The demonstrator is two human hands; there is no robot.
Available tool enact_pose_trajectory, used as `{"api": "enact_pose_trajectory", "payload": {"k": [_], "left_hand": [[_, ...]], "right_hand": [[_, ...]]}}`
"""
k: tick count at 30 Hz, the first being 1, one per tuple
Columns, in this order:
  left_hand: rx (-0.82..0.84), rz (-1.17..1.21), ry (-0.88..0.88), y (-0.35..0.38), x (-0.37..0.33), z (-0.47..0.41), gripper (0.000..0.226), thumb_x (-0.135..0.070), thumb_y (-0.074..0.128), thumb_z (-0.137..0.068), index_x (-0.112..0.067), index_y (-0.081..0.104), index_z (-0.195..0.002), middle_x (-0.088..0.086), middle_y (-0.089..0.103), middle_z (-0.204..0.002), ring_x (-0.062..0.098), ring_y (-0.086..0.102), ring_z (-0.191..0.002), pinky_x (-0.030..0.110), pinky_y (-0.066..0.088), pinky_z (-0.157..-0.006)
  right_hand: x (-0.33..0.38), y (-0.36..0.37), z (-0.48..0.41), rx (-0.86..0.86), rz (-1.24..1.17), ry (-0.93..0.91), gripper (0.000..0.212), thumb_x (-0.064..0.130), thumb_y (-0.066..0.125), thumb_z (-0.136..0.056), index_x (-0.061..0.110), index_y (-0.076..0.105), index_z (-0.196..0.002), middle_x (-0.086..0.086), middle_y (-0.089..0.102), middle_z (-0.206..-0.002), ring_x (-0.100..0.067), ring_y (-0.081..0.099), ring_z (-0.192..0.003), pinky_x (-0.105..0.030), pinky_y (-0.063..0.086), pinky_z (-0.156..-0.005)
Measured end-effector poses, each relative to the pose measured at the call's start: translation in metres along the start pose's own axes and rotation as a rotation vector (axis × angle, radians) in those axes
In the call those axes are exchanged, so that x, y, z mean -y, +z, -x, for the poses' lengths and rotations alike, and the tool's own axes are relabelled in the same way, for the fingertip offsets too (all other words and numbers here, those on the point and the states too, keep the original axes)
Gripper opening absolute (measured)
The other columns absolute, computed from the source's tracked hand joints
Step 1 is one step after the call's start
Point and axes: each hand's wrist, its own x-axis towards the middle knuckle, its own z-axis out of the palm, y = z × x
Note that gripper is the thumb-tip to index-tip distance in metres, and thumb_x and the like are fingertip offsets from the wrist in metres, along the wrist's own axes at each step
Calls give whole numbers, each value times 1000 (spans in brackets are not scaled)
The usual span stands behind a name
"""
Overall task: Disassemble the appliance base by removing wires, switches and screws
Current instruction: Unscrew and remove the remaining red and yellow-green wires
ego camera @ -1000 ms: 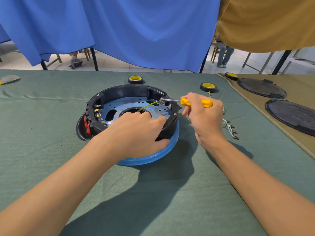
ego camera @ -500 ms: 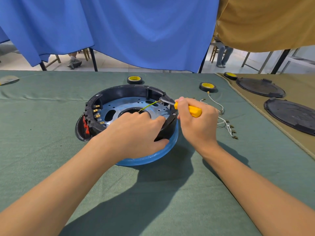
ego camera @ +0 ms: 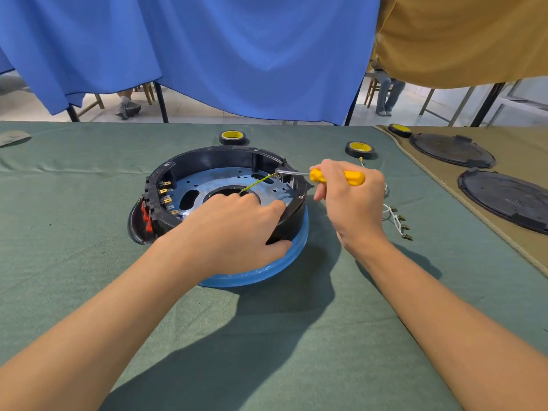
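The round appliance base (ego camera: 207, 161), black-walled with a blue metal plate inside and a blue lower rim, lies on the green cloth. My left hand (ego camera: 237, 229) grips its near wall, fingers curled over the rim. A yellow-green wire (ego camera: 258, 182) runs from near those fingers to a terminal at the inner right wall. My right hand (ego camera: 353, 203) holds a yellow-handled screwdriver (ego camera: 338, 177) almost level, with its metal tip at that terminal. Brass terminals (ego camera: 167, 192) and red switches (ego camera: 145, 216) sit on the base's left side.
Loose white wires with brass ends (ego camera: 397, 219) lie right of my right hand. Three tape rolls (ego camera: 232, 137) (ego camera: 359, 149) (ego camera: 400, 129) sit at the back. Two black round covers (ego camera: 452, 149) (ego camera: 507, 200) rest on the tan cloth at right. Blue and tan curtains hang behind the table.
My right hand drew the screwdriver handle in toward the base, then back out to the right, the tip staying at the terminal. My left hand and the base stayed put.
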Motion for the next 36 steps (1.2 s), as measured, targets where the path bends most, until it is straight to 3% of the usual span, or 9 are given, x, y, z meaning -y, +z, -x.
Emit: {"api": "enact_pose_trajectory", "payload": {"k": [3,6,12,16,23,26,28,31,36], "left_hand": [[-11,-6,4,0,0,1,53,-63,31,-88,-23,46,-120,1,57,-86,27,57,-77,33,29,-56],[-13,-1,2,-1,0,1,53,-63,32,-88,-24,46,-120,2,57,-86,28,58,-77,33,31,-58],[-1,17,-2,-1,0,0,54,-63,32,-88,-23,46,-122,1,58,-88,27,59,-79,33,33,-59],[4,12,-10,-1,0,0,52,-62,33,-88,-23,46,-121,1,58,-87,27,58,-78,32,32,-59],[22,23,-6,-2,0,0,50,-62,32,-88,-23,47,-117,1,58,-87,26,58,-77,32,35,-59],[26,4,-16,-3,-1,1,51,-62,33,-88,-23,47,-116,-2,50,-76,26,55,-73,32,31,-57],[24,0,-16,-3,-1,1,51,-63,33,-88,-23,47,-117,-5,41,-68,24,51,-68,31,27,-53],[16,1,-3,-3,1,1,50,-63,32,-88,-23,47,-114,-5,45,-69,21,51,-65,29,25,-48],[18,-19,3,-4,1,2,50,-64,32,-89,-24,47,-114,-5,48,-69,21,51,-63,29,25,-47]], "right_hand": [[-3,8,1,-36,-144,187,33,15,58,-81,7,66,-50,-4,56,-42,-16,50,-45,-30,41,-54],[-4,13,8,-27,-146,194,27,17,57,-77,5,67,-55,-7,56,-43,-20,51,-47,-36,45,-58],[-3,4,14,-54,22,-61,39,22,55,-87,5,64,-53,-5,59,-48,-10,50,-44,-28,43,-51],[-3,5,20,-37,141,-287,42,21,53,-94,-2,64,-61,-14,56,-50,-26,52,-49,-39,44,-53],[-5,6,24,-13,278,-538,37,10,58,-94,4,57,-58,1,48,-51,-15,41,-51,-14,33,-49],[-6,6,21,-18,145,-331,41,20,55,-94,-1,63,-60,-11,56,-50,-22,51,-49,-35,43,-52],[-5,5,16,-31,45,-129,41,23,55,-92,4,66,-57,-7,58,-49,-16,53,-47,-31,44,-51],[-7,5,7,-67,-118,128,35,18,59,-85,6,66,-53,-3,57,-44,-11,50,-44,-25,40,-51],[-10,13,7,-60,-246,275,32,16,60,-80,15,69,-50,1,56,-43,-17,52,-50,-29,41,-53]]}}
